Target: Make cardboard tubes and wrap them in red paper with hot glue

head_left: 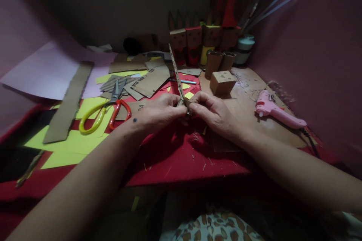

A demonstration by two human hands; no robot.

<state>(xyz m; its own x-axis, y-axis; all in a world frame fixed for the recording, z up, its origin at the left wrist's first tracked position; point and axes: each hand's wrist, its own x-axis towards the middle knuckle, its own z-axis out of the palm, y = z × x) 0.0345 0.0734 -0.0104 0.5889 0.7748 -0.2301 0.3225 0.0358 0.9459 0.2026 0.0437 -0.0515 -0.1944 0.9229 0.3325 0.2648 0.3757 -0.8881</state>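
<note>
Both hands meet over the red-covered table, pinching a thin strip of cardboard (177, 73) that stands up on edge, tilted a little to the left. My left hand (161, 111) is closed on it from the left, thumb against its lower end. From the right, my right hand (210, 111) grips the same lower end between thumb and fingers. The strip's bottom is partly hidden by the fingertips. Left of my left hand lie scissors (114, 101) with one yellow and one red handle loop. A small cardboard box (223, 83) sits beyond my right hand.
A pink glue gun (278, 110) rests at the right on a cardboard sheet (249, 83). Yellow paper (68, 147) and a long cardboard piece (69, 101) lie left. Behind stand two cardboard tubes (213, 64), several box figures (194, 45) and a lidded jar (244, 49).
</note>
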